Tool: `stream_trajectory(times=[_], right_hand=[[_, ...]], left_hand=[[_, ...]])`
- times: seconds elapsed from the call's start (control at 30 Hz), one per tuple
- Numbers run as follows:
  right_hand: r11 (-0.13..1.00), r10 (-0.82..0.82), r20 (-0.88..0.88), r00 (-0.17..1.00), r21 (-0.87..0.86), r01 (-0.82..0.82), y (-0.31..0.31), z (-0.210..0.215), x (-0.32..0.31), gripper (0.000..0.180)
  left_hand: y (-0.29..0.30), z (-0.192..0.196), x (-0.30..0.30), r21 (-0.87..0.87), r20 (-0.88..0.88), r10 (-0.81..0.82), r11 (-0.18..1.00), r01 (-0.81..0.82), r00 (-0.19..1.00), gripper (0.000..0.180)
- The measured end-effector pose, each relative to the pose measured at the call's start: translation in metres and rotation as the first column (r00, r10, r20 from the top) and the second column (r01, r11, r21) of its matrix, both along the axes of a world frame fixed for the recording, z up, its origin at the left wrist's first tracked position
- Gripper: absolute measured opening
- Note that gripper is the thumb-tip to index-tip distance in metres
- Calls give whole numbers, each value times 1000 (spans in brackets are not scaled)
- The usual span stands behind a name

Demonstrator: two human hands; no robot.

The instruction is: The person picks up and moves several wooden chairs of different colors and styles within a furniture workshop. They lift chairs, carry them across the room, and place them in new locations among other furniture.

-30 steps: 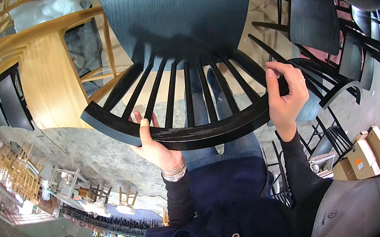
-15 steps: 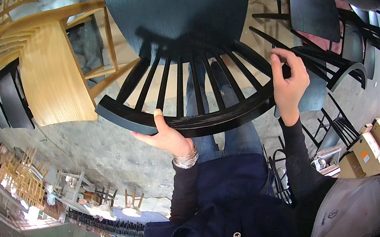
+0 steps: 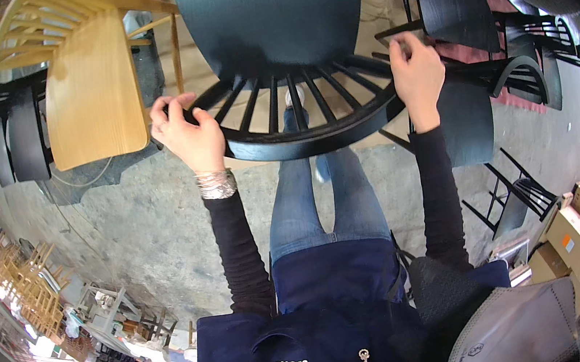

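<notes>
Half a second ago the left hand [image 3: 193, 139] lay further round the black chair's [image 3: 271, 11] curved top rail [image 3: 292, 144] toward six o'clock, its thumb on top; now it is at the rail's nine-o'clock end. The right hand [image 3: 420, 79] remains at the three-o'clock end.

The grey floor [image 3: 143, 237] is stained and worn. A pale wooden chair [image 3: 94, 82] stands at ten o'clock, another dark chair [image 3: 453, 2] at two, and cardboard boxes [image 3: 576, 238] at four.

The black chair is at twelve o'clock, backrest toward the person. The left fingers curl around the rail's end, gripping it; the right fingers are bent beside the other end, though whether they grip cannot be told.
</notes>
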State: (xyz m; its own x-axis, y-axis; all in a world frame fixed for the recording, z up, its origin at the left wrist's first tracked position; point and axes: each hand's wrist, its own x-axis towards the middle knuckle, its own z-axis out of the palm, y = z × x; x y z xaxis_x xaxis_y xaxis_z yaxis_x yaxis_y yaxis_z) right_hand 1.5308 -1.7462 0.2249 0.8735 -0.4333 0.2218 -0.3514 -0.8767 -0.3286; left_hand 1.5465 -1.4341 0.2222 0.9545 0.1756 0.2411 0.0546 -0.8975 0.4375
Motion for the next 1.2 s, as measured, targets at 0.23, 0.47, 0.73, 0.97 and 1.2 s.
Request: stream_trajectory(times=[0.23, 0.47, 0.73, 0.97, 1.2], right_hand=[[988, 83, 74, 994, 123, -91, 29, -6, -159, 10], [675, -96, -142, 985, 718, 169, 15, -52, -290, 25], [-118, 84, -357, 931, 924, 365, -67, -209, -202, 56], [-492, 345, -551, 760, 583, 646, -63, -202, -117, 35], [-60, 457, -467, 757, 833, 550, -19, -173, -139, 26]], left_hand=[[17, -18, -157, -35, 108, 97, 995, -93, 989, 22], [85, -53, -261, -457, -213, 208, 843, -285, 955, 32], [144, -172, -131, -697, -704, -268, 80, -713, 658, 55], [156, -230, -103, -658, -508, -679, -92, -747, 531, 63], [107, -179, -79, -611, -733, -605, 384, -692, 311, 53]])
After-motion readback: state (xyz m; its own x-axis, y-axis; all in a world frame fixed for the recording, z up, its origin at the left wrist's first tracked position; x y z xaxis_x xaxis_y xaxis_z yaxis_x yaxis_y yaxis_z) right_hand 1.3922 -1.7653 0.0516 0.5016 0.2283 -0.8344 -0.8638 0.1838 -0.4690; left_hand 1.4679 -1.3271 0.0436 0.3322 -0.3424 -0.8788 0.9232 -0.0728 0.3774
